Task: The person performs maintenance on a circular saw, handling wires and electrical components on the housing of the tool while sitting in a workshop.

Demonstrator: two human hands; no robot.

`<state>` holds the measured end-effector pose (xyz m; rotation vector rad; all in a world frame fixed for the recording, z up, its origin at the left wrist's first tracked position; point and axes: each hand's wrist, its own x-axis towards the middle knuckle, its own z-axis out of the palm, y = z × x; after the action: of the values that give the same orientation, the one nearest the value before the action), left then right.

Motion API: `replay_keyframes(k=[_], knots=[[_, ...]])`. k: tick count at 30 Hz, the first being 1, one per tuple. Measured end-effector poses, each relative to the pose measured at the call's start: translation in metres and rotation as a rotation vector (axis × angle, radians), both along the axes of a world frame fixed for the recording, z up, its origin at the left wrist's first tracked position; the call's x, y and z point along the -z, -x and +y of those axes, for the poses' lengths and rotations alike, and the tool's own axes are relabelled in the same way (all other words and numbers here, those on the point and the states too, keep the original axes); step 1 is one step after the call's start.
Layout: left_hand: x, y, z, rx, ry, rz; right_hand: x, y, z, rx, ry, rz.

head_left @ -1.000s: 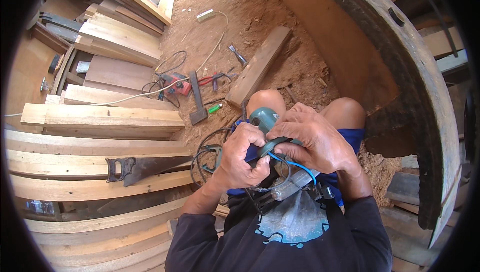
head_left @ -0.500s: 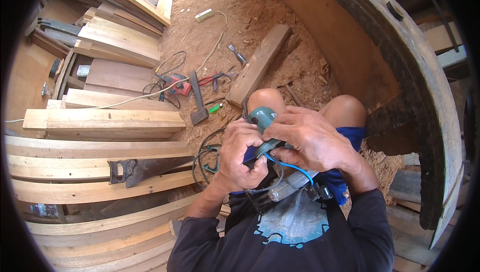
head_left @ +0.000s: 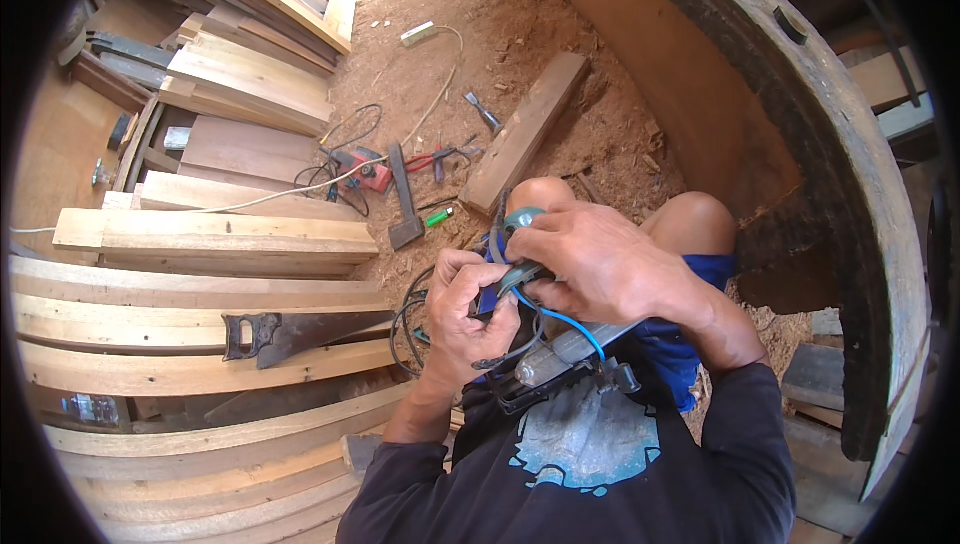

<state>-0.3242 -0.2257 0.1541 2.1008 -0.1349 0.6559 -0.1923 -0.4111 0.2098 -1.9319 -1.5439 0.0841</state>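
Note:
Over my lap, my right hand (head_left: 615,259) is closed around a green power tool casing (head_left: 523,218), mostly hidden by my fingers. My left hand (head_left: 465,309) pinches the casing's lower dark edge from the other side; its exact hold on the edge or a cable is partly hidden. A blue wire (head_left: 565,320) runs out between the hands, curving down to the tool's grey metal body (head_left: 545,359), which rests against my lap. A black cable (head_left: 515,352) loops below my left fingers.
A handsaw (head_left: 300,332) lies across stacked planks (head_left: 230,234) at left. On the sawdust floor are a hammer-like tool (head_left: 405,199), red power tool (head_left: 370,172), green lighter-like object (head_left: 439,217), chisel (head_left: 483,110), timber (head_left: 530,129) and power strip (head_left: 418,34). A curved wooden structure (head_left: 850,144) rises at right.
Both hands have shifted slightly left, and the right now covers more of the green casing. My left fingers have changed position along its edge. The tool's grey body has shifted slightly left.

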Motion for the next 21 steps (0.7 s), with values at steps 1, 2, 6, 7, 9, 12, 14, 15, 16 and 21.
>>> replay_keyframes(k=[1, 2, 6, 7, 9, 12, 14, 15, 16, 21], knots=[[-0.001, -0.001, 0.002, 0.014, -0.077, -0.055, -0.002, -0.001, -0.006, 0.000, -0.001, -0.003], [0.001, 0.001, 0.004, 0.005, -0.081, -0.052, -0.007, -0.003, -0.014, -0.006, -0.133, -0.035], [0.023, 0.003, 0.009, -0.007, 0.148, -0.010, -0.061, 0.022, -0.051, -0.317, -0.361, 0.208], [0.026, -0.006, 0.001, -0.005, 0.250, -0.004, -0.075, 0.038, -0.060, -0.388, -0.436, 0.204], [0.028, 0.003, 0.010, -0.028, 0.228, -0.010, -0.064, 0.075, -0.040, -0.554, -0.717, 0.184], [0.022, 0.010, 0.021, -0.061, 0.083, -0.055, -0.059, 0.077, -0.032, -0.640, -1.031, 0.194], [0.019, 0.011, 0.020, -0.075, -0.055, -0.057, -0.058, 0.062, -0.044, -0.531, -0.950, 0.129], [0.019, 0.004, 0.013, -0.073, -0.025, -0.058, -0.062, 0.054, -0.060, -0.360, -0.807, 0.020], [0.018, -0.002, 0.009, -0.058, -0.012, -0.072, -0.068, 0.047, -0.066, -0.173, -0.673, -0.016], [0.037, 0.003, 0.014, -0.070, 0.121, -0.081, -0.008, -0.002, -0.031, 0.235, -0.196, -0.068]])
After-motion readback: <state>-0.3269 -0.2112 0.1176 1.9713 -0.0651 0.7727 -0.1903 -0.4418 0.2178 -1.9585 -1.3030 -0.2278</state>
